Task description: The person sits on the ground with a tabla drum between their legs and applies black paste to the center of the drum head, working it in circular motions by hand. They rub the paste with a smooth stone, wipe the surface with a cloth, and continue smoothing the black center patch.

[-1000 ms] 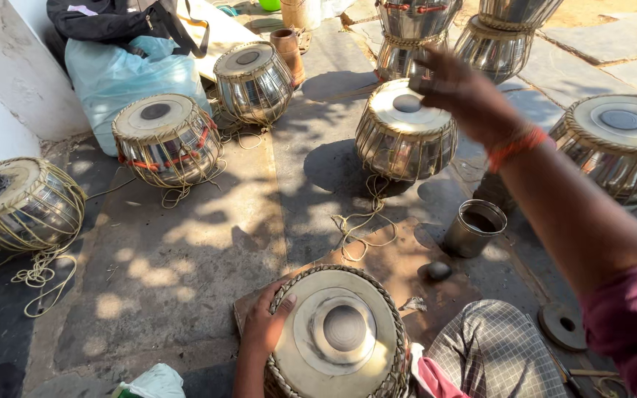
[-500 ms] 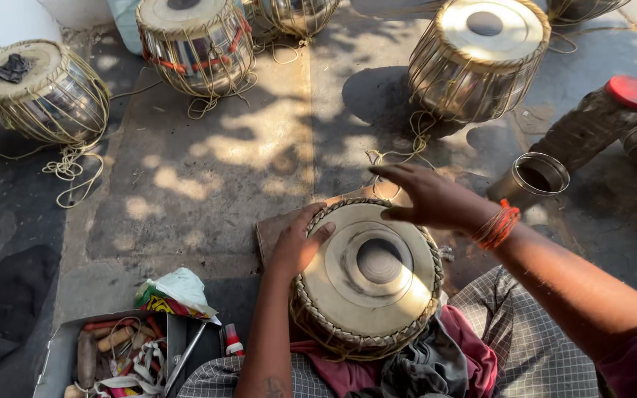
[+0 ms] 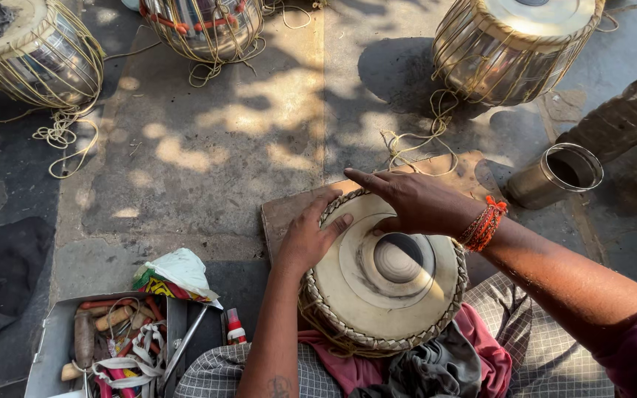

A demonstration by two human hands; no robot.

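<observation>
Hands: left [image 3: 305, 239], right [image 3: 414, 203], on one drum [image 3: 381, 295]; three others.

One camera sat on the person's head and looked steeply down and forward. It was close to the drum [image 3: 385, 276] in the lap and to both hands, the left hand [image 3: 307, 239] and right hand [image 3: 414, 203]. Farther ahead it took in the paved ground [image 3: 215, 162] and other drums [image 3: 521, 44] along the top edge. No second view shared the scene.
</observation>
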